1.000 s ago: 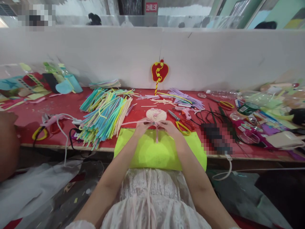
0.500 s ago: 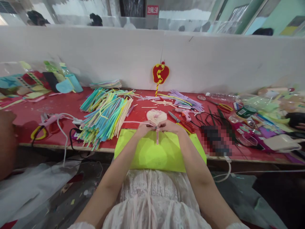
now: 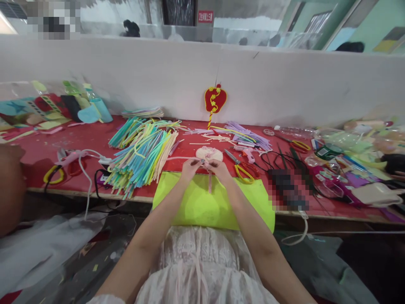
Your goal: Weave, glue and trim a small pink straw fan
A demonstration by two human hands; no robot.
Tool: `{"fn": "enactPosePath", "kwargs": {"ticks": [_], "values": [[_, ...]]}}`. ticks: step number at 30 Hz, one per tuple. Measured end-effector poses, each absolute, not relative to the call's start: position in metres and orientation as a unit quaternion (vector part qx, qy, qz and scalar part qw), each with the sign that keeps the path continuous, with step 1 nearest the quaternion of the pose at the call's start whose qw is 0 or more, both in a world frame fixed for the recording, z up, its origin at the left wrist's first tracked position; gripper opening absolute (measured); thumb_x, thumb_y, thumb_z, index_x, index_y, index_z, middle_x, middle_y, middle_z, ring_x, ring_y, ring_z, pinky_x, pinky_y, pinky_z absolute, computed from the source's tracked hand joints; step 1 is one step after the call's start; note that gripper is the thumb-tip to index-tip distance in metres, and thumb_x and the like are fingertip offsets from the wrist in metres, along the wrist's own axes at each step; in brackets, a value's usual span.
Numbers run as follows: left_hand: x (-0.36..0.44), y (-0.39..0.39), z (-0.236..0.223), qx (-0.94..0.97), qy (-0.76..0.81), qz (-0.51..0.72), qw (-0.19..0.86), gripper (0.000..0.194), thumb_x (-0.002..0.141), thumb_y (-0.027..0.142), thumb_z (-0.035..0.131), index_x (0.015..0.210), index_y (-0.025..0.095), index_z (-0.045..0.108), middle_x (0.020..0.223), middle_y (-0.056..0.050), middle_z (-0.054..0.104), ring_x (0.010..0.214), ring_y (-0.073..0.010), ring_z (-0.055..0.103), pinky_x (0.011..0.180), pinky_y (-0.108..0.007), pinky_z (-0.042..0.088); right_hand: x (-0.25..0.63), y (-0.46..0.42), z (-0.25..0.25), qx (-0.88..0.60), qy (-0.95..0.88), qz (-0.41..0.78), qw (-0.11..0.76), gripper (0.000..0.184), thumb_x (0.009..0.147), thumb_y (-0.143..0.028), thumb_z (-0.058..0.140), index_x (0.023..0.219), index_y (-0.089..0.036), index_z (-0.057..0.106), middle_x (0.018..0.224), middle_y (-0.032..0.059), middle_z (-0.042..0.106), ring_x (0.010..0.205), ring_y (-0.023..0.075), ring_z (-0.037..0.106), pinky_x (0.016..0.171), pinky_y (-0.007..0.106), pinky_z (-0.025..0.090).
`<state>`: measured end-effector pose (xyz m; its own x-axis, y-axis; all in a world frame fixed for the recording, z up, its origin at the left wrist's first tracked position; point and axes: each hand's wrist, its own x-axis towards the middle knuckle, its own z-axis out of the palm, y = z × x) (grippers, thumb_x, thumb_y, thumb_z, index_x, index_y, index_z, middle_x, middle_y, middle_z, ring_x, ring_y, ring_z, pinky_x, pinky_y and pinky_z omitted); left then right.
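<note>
My left hand (image 3: 190, 166) and my right hand (image 3: 217, 167) meet over the far edge of a bright yellow-green foam sheet (image 3: 202, 202). Both pinch a thin pink strip (image 3: 177, 158) that runs off to the left and hangs down as a short tail between the hands. Right behind my fingers lies a small cream fan-shaped piece with pink decoration (image 3: 209, 153). The fingers of both hands are closed in a pinch.
A heap of coloured foam strips (image 3: 142, 152) lies left of my hands on the red table (image 3: 95, 137). Yellow-handled scissors (image 3: 242, 169) and a glue gun (image 3: 248, 151) sit to the right. A red fan ornament (image 3: 215, 99) leans on the white partition. Another person's arm (image 3: 11, 185) shows at far left.
My hands have drawn slightly closer together and nearer the cream piece; the pink strip is still pinched between them. The view shifted a little.
</note>
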<state>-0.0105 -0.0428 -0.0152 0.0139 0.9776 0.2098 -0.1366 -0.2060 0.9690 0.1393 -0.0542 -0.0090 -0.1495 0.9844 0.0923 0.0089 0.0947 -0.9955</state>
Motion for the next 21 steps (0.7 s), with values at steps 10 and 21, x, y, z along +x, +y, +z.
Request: {"fn": "enactPosePath", "kwargs": {"ticks": [10,21], "values": [[-0.01,-0.04,-0.019,0.452,0.399,0.612,0.511,0.027,0.058,0.036,0.071,0.073,0.014,0.064,0.077,-0.003,0.067,0.072,-0.0145,0.063,0.072,-0.031,0.054,0.123,-0.06,-0.002,-0.457,-0.507,0.508,0.525,0.032,0.055,-0.048,0.072,0.068,-0.02,0.063,0.062,0.0006,0.061,0.059,0.0138,0.054,0.065,0.03,0.048],[-0.008,-0.05,-0.006,0.525,0.362,0.603,0.479,0.028,0.065,0.037,0.067,0.083,0.015,0.065,0.084,-0.006,0.068,0.076,-0.0166,0.064,0.073,-0.032,0.054,0.127,-0.054,-0.013,-0.456,-0.45,0.514,0.571,0.037,0.055,-0.051,0.07,0.074,-0.021,0.061,0.069,-0.0014,0.061,0.067,0.0134,0.058,0.07,0.03,0.05]]}}
